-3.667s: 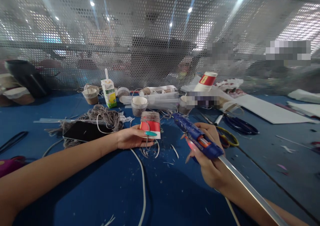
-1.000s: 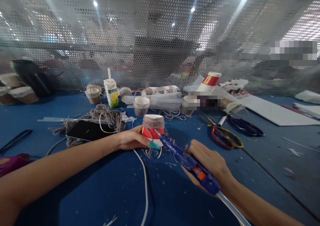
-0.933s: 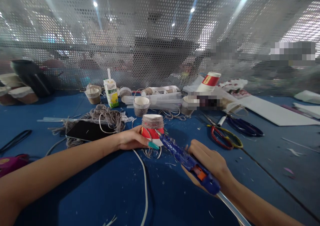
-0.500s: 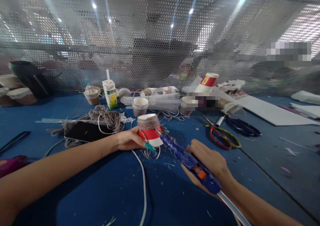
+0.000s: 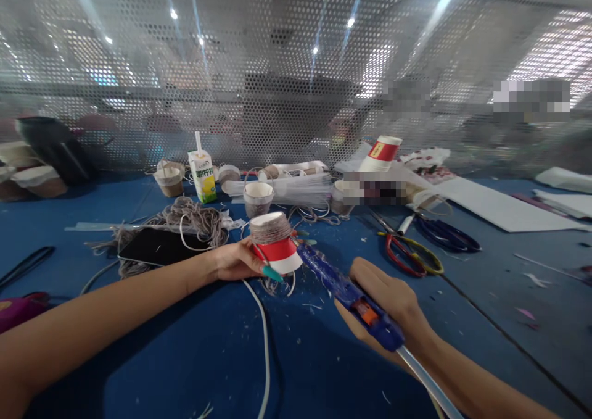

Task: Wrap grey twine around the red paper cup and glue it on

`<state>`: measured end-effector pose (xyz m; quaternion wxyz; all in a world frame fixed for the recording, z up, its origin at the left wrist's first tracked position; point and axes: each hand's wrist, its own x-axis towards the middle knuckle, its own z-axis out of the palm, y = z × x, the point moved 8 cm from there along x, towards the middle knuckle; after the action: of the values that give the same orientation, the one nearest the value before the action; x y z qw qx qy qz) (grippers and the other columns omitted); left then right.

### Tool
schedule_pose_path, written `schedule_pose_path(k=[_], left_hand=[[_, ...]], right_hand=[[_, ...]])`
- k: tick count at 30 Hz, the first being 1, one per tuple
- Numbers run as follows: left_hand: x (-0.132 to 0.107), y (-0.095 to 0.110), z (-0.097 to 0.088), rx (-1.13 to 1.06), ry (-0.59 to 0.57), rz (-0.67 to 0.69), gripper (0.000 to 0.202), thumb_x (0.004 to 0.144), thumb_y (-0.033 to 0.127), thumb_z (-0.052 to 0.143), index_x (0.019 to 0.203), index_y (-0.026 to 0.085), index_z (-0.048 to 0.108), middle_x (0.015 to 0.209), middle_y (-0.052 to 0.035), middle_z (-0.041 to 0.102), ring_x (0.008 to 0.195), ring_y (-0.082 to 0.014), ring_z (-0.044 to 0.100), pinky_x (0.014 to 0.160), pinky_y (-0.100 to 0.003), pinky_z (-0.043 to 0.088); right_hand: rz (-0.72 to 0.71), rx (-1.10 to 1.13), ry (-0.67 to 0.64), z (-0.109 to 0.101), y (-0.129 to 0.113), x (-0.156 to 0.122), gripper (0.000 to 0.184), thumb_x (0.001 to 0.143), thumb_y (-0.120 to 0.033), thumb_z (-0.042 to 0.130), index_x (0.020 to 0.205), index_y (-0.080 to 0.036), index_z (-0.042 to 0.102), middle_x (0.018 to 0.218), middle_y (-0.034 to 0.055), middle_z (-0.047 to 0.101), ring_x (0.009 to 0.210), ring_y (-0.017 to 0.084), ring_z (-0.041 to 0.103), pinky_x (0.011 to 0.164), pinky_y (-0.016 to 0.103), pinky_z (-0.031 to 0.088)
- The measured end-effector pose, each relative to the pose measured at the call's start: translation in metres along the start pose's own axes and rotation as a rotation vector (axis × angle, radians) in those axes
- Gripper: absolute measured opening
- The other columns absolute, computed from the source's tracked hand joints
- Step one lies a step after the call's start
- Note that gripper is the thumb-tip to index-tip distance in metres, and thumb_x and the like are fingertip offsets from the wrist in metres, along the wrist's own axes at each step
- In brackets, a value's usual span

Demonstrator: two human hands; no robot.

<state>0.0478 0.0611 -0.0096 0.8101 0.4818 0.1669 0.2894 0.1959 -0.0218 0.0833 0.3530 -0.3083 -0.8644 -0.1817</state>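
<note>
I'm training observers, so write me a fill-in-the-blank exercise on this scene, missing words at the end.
The left hand holds a cup; below its grey cord comes a ____ band, then white.
The right hand grips a glue gun with a ____ casing.
A white ____ sticks up from the drink carton.
The phone lies nearer the ____ hand.
Missing words: red; blue; straw; left.

Left of centre in your frame, the drink carton (image 5: pixel 202 177) bears Chinese lettering; you can just make out 柠. The tilted cup (image 5: pixel 382 152), right of centre, carries marks too small to read.
</note>
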Motion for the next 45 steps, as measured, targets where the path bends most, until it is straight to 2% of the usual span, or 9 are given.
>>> schedule_pose_path(k=[5, 10, 14, 18, 24, 28, 35, 39, 45], left_hand=[[-0.001, 0.0, 0.001, -0.079, 0.004, -0.014, 0.052, 0.053, 0.008, 0.078, 0.103, 0.015, 0.065, 0.088, -0.0057, 0.072, 0.085, -0.0195, 0.068, 0.09, -0.037, 0.044], [0.001, 0.004, -0.006, -0.191, 0.159, 0.038, 0.051, 0.052, 0.011, 0.083, 0.098, 0.017, 0.064, 0.089, -0.0029, 0.072, 0.087, -0.0163, 0.065, 0.091, -0.035, 0.043], [0.0, 0.006, -0.013, -0.197, 0.287, 0.075, 0.05, 0.047, 0.016, 0.089, 0.09, 0.018, 0.064, 0.083, -0.0005, 0.071, 0.081, -0.0139, 0.065, 0.087, -0.033, 0.044], [0.0, 0.005, -0.009, -0.159, 0.265, 0.045, 0.054, 0.046, 0.016, 0.09, 0.094, 0.015, 0.065, 0.089, -0.0035, 0.071, 0.084, -0.0152, 0.065, 0.087, -0.033, 0.044], [0.002, 0.004, -0.007, -0.13, 0.236, 0.055, 0.059, 0.046, 0.023, 0.091, 0.099, 0.017, 0.065, 0.094, -0.004, 0.07, 0.086, -0.0154, 0.065, 0.084, -0.031, 0.045], [0.003, 0.003, -0.008, -0.109, 0.254, 0.04, 0.06, 0.047, 0.026, 0.092, 0.099, 0.016, 0.065, 0.094, -0.0035, 0.07, 0.086, -0.0149, 0.064, 0.086, -0.031, 0.045], [0.005, 0.005, -0.005, -0.112, 0.218, 0.063, 0.063, 0.046, 0.02, 0.092, 0.102, 0.015, 0.062, 0.097, -0.0058, 0.07, 0.091, -0.0167, 0.065, 0.091, -0.033, 0.045], [0.005, 0.003, -0.009, -0.087, 0.224, 0.054, 0.065, 0.047, 0.014, 0.09, 0.105, 0.014, 0.061, 0.096, -0.0057, 0.07, 0.087, -0.0153, 0.066, 0.09, -0.031, 0.045], [0.003, 0.006, -0.003, -0.047, 0.187, 0.043, 0.06, 0.05, 0.006, 0.086, 0.104, 0.012, 0.062, 0.094, -0.0062, 0.071, 0.086, -0.0153, 0.066, 0.086, -0.029, 0.046]], right_hand=[[0.154, 0.042, -0.043, -0.001, 0.006, 0.006, 0.022, 0.077, -0.013, 0.049, 0.07, -0.024, 0.032, 0.061, -0.0059, 0.037, 0.048, 0.008, 0.036, 0.047, 0.021, 0.031], [0.237, -0.079, -0.06, -0.001, 0.018, 0.009, 0.013, 0.081, -0.018, 0.051, 0.075, -0.022, 0.04, 0.069, -0.0007, 0.05, 0.056, 0.012, 0.05, 0.053, 0.024, 0.04], [0.347, -0.281, -0.185, 0.013, 0.04, 0.005, 0.01, 0.079, -0.023, 0.052, 0.081, -0.021, 0.042, 0.079, 0.0038, 0.053, 0.055, 0.015, 0.052, 0.045, 0.025, 0.037], [0.418, -0.278, -0.362, 0.036, 0.057, -0.004, 0.023, 0.074, -0.03, 0.061, 0.083, -0.02, 0.042, 0.084, 0.0039, 0.05, 0.056, 0.016, 0.056, 0.044, 0.026, 0.039], [0.391, -0.071, -0.425, 0.051, 0.064, -0.01, 0.046, 0.069, -0.034, 0.071, 0.099, -0.018, 0.041, 0.098, 0.0092, 0.048, 0.078, 0.023, 0.063, 0.063, 0.035, 0.054], [0.345, 0.027, -0.472, 0.049, 0.057, -0.008, 0.059, 0.071, -0.045, 0.069, 0.109, -0.015, 0.036, 0.113, 0.0197, 0.045, 0.109, 0.035, 0.055, 0.085, 0.048, 0.05], [0.018, 0.232, -0.252, 0.011, 0.011, 0.012, 0.022, 0.079, -0.019, 0.048, 0.092, -0.023, 0.031, 0.146, 0.0211, 0.031, 0.135, 0.035, 0.03, 0.095, 0.055, 0.038], [-0.059, 0.379, -0.327, 0.014, -0.007, 0.009, 0.018, 0.077, -0.015, 0.045, 0.087, -0.024, 0.033, 0.15, 0.0123, 0.038, 0.139, 0.029, 0.025, 0.097, 0.05, 0.039], [0.02, 0.46, -0.452, 0.03, -0.005, 0.002, 0.011, 0.083, -0.019, 0.044, 0.082, -0.025, 0.036, 0.135, 0.0103, 0.055, 0.124, 0.027, 0.041, 0.094, 0.047, 0.043]])
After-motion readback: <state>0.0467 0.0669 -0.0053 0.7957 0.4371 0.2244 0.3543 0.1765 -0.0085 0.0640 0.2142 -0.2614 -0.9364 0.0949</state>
